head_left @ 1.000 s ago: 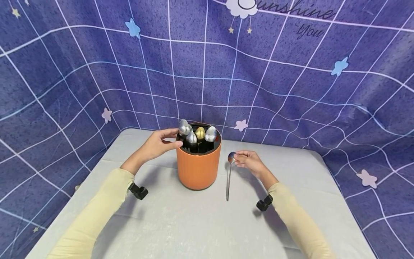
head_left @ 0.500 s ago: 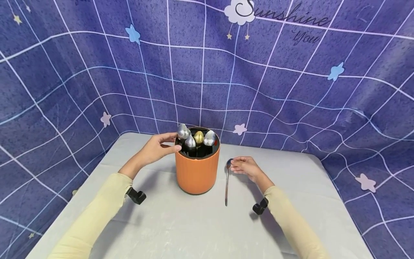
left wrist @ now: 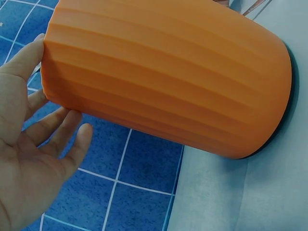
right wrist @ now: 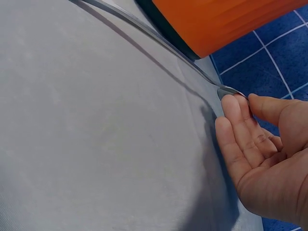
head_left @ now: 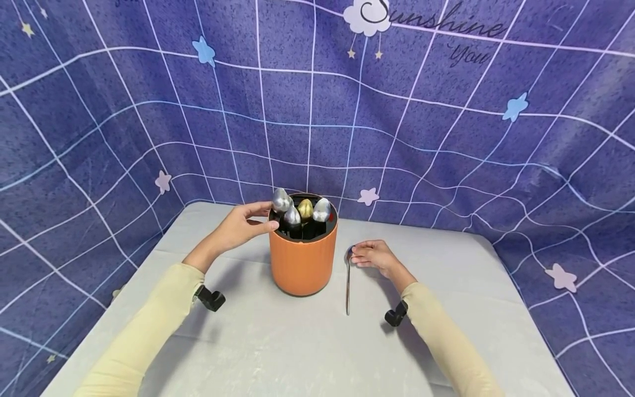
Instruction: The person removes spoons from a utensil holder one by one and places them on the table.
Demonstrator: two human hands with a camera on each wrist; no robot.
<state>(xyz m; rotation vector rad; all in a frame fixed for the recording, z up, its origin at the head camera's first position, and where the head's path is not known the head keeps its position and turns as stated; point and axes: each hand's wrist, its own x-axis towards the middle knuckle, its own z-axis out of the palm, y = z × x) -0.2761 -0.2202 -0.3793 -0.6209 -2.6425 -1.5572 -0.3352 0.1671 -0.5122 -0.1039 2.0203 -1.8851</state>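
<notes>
An orange ribbed utensil holder (head_left: 301, 264) with a black top stands upright on the table. Several spoon heads stick up out of it, among them a gold one (head_left: 305, 209) and a silver one (head_left: 322, 209). At the holder's left rim, my left hand (head_left: 243, 226) holds it lightly, thumb at the front and fingers spread behind. To the right of the holder, my right hand (head_left: 377, 257) pinches a silver spoon (head_left: 348, 286) by its bowl between thumb and fingers. The spoon's handle slants down toward me, above its shadow in the right wrist view. The fingertips partly hide the bowl.
A light cloth covers the table (head_left: 278, 353). Purple-blue curtain fabric (head_left: 317, 99) with a grid and stars hangs at the back and on both sides. Each wrist wears a black camera mount, the left mount (head_left: 210, 299) and the right mount (head_left: 397, 314).
My right hand has shifted slightly left with the spoon, closer to the holder, and the bowl has turned more edge-on. The left hand keeps its place on the rim. The head view has tilted slightly.
</notes>
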